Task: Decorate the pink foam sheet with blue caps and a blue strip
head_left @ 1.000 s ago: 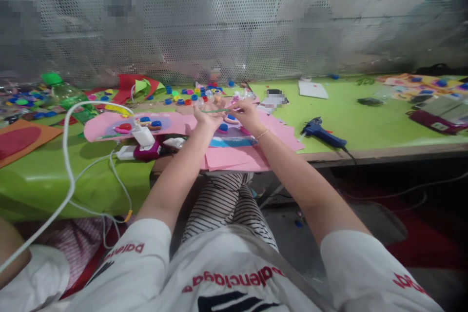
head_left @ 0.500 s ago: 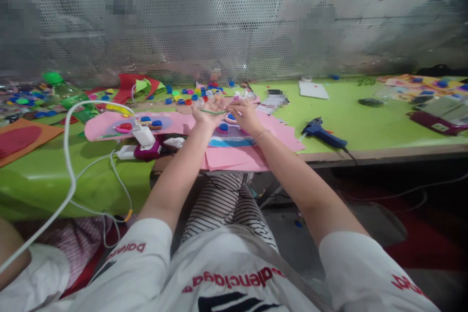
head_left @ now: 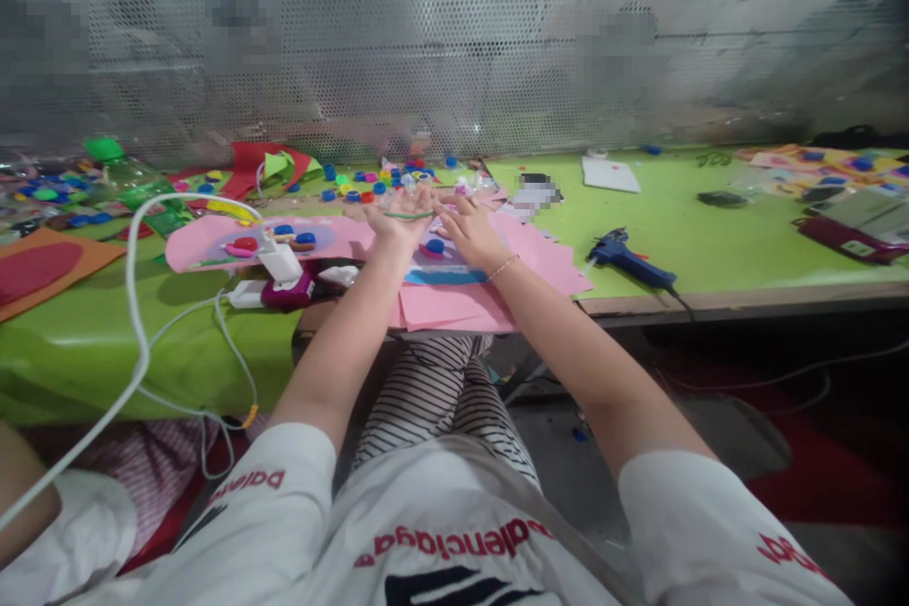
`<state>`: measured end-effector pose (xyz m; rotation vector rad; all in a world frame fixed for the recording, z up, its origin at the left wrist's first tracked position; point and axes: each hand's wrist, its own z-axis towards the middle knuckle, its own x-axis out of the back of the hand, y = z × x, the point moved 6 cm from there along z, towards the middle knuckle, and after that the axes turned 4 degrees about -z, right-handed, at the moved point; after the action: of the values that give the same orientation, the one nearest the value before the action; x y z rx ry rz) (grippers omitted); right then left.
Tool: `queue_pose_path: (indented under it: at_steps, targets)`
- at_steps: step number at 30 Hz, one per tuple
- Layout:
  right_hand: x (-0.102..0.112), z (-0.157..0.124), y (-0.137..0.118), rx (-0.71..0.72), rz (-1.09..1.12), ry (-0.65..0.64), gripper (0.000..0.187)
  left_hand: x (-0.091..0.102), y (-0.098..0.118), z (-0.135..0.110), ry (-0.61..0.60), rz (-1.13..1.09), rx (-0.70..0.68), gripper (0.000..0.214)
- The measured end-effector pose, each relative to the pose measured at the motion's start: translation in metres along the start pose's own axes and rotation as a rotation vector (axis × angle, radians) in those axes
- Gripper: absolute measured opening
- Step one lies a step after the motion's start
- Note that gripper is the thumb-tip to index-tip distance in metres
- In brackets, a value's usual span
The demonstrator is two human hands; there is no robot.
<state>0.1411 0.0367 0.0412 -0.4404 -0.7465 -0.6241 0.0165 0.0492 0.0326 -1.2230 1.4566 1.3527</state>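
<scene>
My left hand (head_left: 401, 220) is palm up above pink paper, its fingers stretched out flat. Across that palm lies a thin green strand (head_left: 412, 216), which looks like rolled modelling clay. My right hand (head_left: 465, 232) comes in from the right, palm down with fingers extended and apart, its fingertips by the right end of the strand. Whether they touch it cannot be made out. Below the hands, the pink paper (head_left: 454, 306) bears a blue wavy band (head_left: 447, 277) and a blue bottle cap (head_left: 434, 248); my right hand covers part of it.
To the right lies a blue glue gun (head_left: 629, 260) near the table edge. A white charger on a purple power strip (head_left: 288, 292) trails cables at left. Loose bottle caps (head_left: 351, 196) and a green-capped bottle (head_left: 128, 180) stand behind. Another person's sleeve (head_left: 92, 530) shows lower left.
The green strand has shifted slightly left and up on my left palm. My right fingers have gone from a pinch at its end to stretched out and spread.
</scene>
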Motion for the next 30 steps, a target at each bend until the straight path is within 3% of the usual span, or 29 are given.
queue_pose_path:
  at_steps: [7,22,26,30]
  targets:
    - [-0.003,-0.003,-0.001,-0.069,-0.075,-0.087,0.067,0.000,-0.002,0.000,-0.007,0.070,-0.005,0.081]
    - [-0.003,-0.004,-0.003,-0.105,-0.091,-0.116,0.062,0.001,-0.004,0.003,-0.028,0.112,0.024,0.081]
    - [-0.004,-0.003,0.002,-0.126,-0.010,-0.088,0.057,0.001,-0.004,0.002,-0.033,0.178,0.019,0.071]
    - [-0.003,-0.002,0.011,-0.135,0.108,0.014,0.060,0.003,-0.001,0.002,-0.018,0.115,-0.014,0.080]
